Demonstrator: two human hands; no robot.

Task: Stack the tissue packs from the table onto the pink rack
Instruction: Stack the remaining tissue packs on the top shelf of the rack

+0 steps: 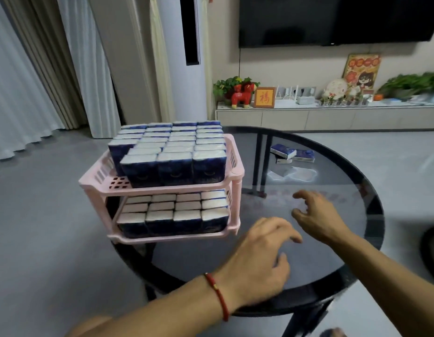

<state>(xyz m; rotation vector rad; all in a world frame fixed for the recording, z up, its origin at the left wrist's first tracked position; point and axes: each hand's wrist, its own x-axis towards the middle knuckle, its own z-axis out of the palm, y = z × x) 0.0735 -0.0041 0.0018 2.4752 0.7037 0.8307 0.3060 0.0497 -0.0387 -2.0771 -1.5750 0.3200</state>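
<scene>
Both hands empty, fingers loose: left hand (262,259) & right hand (315,215) over glass table (344,263). Loose tissue packs (292,153) at far side, pink rack (162,188) nearly full. Packs prob light, soft, slick wrap; pinch across narrow sides.

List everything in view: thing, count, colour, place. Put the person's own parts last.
pink rack: one, pink, two tiers, left side of the table
racked tissue packs: many, blue and white, filling both tiers
loose tissue packs: about three, blue and white, far side of the table
table: one, round, dark glass
television: one, black, on the wall
cabinet: one, pale, under the television
red figurine: one, on the cabinet
framed sign: one, beside the figurine
curtains: pale, at left
left hand: open, empty, red bracelet on the wrist
right hand: open, empty, over the table
</scene>
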